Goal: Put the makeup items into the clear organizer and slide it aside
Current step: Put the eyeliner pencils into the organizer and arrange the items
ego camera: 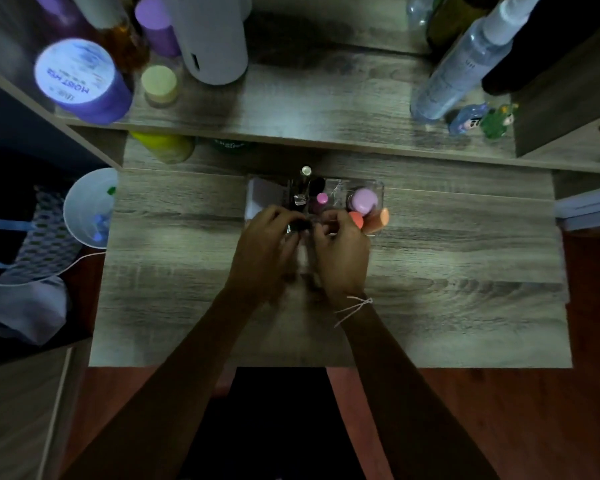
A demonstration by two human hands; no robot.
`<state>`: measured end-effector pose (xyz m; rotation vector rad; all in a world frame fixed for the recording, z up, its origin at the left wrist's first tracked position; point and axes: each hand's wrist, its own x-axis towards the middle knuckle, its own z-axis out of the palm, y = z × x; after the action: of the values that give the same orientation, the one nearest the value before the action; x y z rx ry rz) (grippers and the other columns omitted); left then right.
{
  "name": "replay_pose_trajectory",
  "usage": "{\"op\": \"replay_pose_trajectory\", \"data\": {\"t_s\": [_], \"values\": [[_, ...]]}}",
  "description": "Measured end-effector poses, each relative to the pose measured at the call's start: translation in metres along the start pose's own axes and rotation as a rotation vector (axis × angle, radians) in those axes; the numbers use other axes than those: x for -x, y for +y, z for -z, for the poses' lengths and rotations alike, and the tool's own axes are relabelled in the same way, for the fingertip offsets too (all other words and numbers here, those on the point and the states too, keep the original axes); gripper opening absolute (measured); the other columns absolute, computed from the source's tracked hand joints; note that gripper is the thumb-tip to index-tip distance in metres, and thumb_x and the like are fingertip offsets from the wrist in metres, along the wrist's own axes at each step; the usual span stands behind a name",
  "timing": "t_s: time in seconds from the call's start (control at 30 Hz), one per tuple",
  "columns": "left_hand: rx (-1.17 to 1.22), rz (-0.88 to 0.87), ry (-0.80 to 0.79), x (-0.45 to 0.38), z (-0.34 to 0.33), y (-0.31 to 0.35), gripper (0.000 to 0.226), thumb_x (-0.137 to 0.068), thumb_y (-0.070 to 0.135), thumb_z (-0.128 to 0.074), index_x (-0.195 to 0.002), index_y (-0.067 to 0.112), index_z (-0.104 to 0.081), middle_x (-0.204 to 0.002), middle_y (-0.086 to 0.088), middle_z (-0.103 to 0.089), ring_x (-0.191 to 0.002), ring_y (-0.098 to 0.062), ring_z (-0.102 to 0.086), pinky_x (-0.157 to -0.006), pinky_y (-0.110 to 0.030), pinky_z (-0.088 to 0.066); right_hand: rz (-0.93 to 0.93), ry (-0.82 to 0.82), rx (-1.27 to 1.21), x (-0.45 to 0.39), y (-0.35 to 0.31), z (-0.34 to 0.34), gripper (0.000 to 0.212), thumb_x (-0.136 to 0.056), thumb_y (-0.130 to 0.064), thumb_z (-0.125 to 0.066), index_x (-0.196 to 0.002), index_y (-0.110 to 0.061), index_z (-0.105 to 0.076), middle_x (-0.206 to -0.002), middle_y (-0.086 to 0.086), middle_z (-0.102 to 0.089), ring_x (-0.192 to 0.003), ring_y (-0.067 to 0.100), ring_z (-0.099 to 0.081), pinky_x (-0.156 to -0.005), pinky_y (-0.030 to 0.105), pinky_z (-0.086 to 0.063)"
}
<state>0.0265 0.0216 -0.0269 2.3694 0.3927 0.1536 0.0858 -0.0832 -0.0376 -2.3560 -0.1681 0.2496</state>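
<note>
The clear organizer (378,188) stands at the middle back of the wooden desk (447,289). Inside it I see a pink-capped jar (363,199), an orange sponge (378,219), a small pink-topped tube (322,199), a white flat item (262,197) and upright dark and silver tubes (305,183). My left hand (267,251) rests at the organizer's front edge, fingers curled around a small dark item (297,226). My right hand (342,254) is beside it, fingers bent at the front wall; what it pinches is hidden.
A raised shelf (326,109) behind holds a purple tub (80,81), a white cylinder (215,39), a spray bottle (461,67) and small figurines (482,119). A white cup (90,209) sits off the desk's left edge. A yellow bottle (167,147) lies under the shelf.
</note>
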Motion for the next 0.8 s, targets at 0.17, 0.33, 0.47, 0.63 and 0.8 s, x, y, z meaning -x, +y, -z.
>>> {"op": "replay_pose_trajectory", "data": {"t_s": [0.17, 0.33, 0.47, 0.63, 0.8], "values": [[-0.031, 0.035, 0.031, -0.007, 0.003, -0.002, 0.027, -0.085, 0.008, -0.062, -0.11, 0.002, -0.062, -0.106, -0.019, -0.063, -0.097, -0.033, -0.057, -0.08, -0.038, -0.045, 0.013, 0.03, -0.006, -0.009, 0.0, 0.004, 0.021, -0.079, -0.014, -0.072, -0.099, -0.016, -0.063, -0.082, 0.0, -0.069, -0.076, 0.016, -0.065, -0.071, 0.027, -0.051], [-0.057, 0.037, 0.031, -0.008, 0.001, -0.004, 0.027, -0.083, 0.011, -0.065, -0.109, 0.002, -0.063, -0.101, -0.02, -0.064, -0.094, -0.033, -0.057, -0.078, -0.036, -0.042, 0.05, 0.031, -0.012, -0.012, -0.007, 0.003, 0.026, -0.081, -0.019, -0.071, -0.107, -0.018, -0.064, -0.086, 0.001, -0.072, -0.082, 0.018, -0.069, -0.077, 0.04, -0.058], [-0.055, 0.046, 0.035, -0.009, 0.0, -0.007, 0.026, -0.084, 0.014, -0.065, -0.108, 0.004, -0.063, -0.1, -0.018, -0.063, -0.092, -0.031, -0.056, -0.076, -0.036, -0.043, 0.077, 0.035, -0.006, -0.015, -0.01, 0.003, 0.024, -0.083, -0.015, -0.067, -0.107, -0.016, -0.065, -0.094, 0.005, -0.073, -0.087, 0.022, -0.069, -0.078, 0.045, -0.057], [-0.06, 0.044, 0.032, -0.009, 0.0, -0.009, 0.027, -0.084, 0.017, -0.066, -0.107, 0.005, -0.063, -0.099, -0.017, -0.063, -0.091, -0.029, -0.056, -0.074, -0.03, -0.039, 0.098, 0.026, 0.02, -0.015, -0.009, 0.002, 0.024, -0.084, -0.015, -0.066, -0.108, -0.017, -0.066, -0.099, 0.005, -0.073, -0.091, 0.021, -0.069, -0.081, 0.04, -0.057], [-0.063, 0.047, 0.033, -0.009, -0.001, -0.008, 0.03, -0.083, 0.02, -0.067, -0.108, 0.004, -0.063, -0.099, -0.017, -0.062, -0.091, -0.029, -0.055, -0.074, -0.03, -0.038, 0.106, 0.034, 0.018, -0.015, -0.005, 0.0, 0.027, -0.083, -0.015, -0.067, -0.11, -0.017, -0.065, -0.1, 0.004, -0.073, -0.091, 0.02, -0.069, -0.081, 0.039, -0.057]]}}
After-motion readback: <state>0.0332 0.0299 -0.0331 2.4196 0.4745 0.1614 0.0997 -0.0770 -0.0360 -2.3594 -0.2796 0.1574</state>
